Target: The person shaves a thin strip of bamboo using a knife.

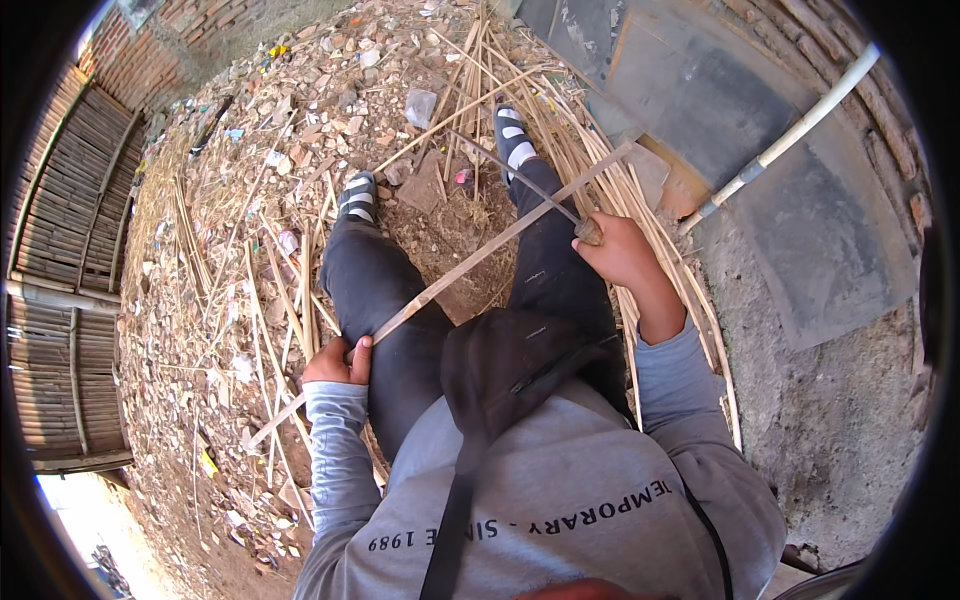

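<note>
My left hand (338, 362) is closed around a long, flat bamboo strip (455, 278) near its lower end. The strip slants up to the right across my thighs, and its far end lies above my right knee. In my right hand (622, 258) is a long, narrow-bladed knife (530, 186), gripped by its stubby handle. Its blade points away and to the left, crossing the strip close to the handle; whether the two touch I cannot tell. Both legs are stretched out in dark trousers, with striped footwear on the feet.
Several long bamboo strips (570, 130) lie along my right leg, and more strips (262, 330) are scattered on the left. Rubble and litter (240, 200) cover the ground. Dark sheets (700, 90) and a pale pole (795, 135) are at the right. A bamboo-slat panel (70, 190) stands at far left.
</note>
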A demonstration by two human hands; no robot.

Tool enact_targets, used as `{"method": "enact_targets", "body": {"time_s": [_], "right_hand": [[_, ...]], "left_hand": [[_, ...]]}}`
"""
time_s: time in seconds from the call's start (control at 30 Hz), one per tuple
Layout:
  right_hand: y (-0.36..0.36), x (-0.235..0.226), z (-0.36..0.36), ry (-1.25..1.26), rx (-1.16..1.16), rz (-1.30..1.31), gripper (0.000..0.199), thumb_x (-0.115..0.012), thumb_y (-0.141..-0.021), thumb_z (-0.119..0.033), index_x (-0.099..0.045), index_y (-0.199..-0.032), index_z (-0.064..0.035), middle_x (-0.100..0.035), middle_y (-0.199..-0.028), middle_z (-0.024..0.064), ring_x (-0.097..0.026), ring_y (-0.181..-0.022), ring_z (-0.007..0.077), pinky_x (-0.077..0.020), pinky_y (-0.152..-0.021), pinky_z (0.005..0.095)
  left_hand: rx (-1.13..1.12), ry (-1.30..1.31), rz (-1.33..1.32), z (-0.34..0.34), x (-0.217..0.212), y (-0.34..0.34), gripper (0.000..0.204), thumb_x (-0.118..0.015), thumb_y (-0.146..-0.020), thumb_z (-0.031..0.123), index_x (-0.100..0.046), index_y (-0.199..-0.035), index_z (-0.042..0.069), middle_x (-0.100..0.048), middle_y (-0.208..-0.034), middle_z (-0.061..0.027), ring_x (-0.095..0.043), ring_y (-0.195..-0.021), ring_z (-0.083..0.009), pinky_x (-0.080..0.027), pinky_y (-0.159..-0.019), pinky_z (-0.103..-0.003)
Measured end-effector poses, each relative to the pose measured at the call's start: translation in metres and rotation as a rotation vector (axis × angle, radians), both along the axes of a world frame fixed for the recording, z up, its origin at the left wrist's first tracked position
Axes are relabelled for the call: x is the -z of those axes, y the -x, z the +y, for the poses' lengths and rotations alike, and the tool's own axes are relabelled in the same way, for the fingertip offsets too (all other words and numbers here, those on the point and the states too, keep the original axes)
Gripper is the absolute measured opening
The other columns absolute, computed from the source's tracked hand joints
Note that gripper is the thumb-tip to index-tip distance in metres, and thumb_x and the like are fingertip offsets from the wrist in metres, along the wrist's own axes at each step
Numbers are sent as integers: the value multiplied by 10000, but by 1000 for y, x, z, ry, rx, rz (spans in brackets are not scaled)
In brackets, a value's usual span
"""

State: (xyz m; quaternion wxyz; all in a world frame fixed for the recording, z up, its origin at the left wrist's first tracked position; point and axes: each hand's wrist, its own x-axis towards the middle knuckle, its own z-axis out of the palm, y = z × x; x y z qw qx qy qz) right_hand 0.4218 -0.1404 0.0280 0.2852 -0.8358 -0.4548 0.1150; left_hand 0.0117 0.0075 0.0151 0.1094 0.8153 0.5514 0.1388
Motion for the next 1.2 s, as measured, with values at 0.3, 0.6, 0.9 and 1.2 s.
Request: {"method": "enact_targets", "body": {"time_s": [0.3, 0.6, 0.9, 1.2], "right_hand": [[9, 1, 2, 80, -166, 43, 243, -762, -798, -274, -674, -896, -70, -669, -795, 193, -656, -807, 424, -513, -706, 495], [41, 4, 3, 70, -316, 0, 282, -786, -793, -262, -636, -842, -28, -625, -715, 197, -635, -712, 418, -487, -641, 473], [24, 3, 1, 100, -150, 98, 259, -755, -814, -282, -676, -917, -58, -680, -827, 204, -652, -817, 435, -514, -724, 497], [16, 15, 2, 34, -113, 77, 257, -754, -809, -276, -674, -901, -50, -674, -802, 197, -653, -803, 430, -509, -711, 496]], "left_hand": [[30, 65, -13, 4, 5, 7, 554, -658, -900, 560, -613, -735, 33, -627, -672, -214, -621, -650, -440, -482, -608, -491], [21, 118, 51, 9, -2, 7, 580, -633, -903, 593, -630, -745, 35, -632, -673, -217, -633, -667, -440, -496, -634, -488], [0, 93, 55, 5, -3, 5, 582, -634, -896, 609, -645, -759, 43, -648, -690, -216, -650, -695, -440, -506, -651, -494], [28, 96, 47, 6, -5, 6, 609, -623, -898, 626, -651, -770, 32, -653, -700, -220, -651, -700, -444, -506, -655, -498]]}}
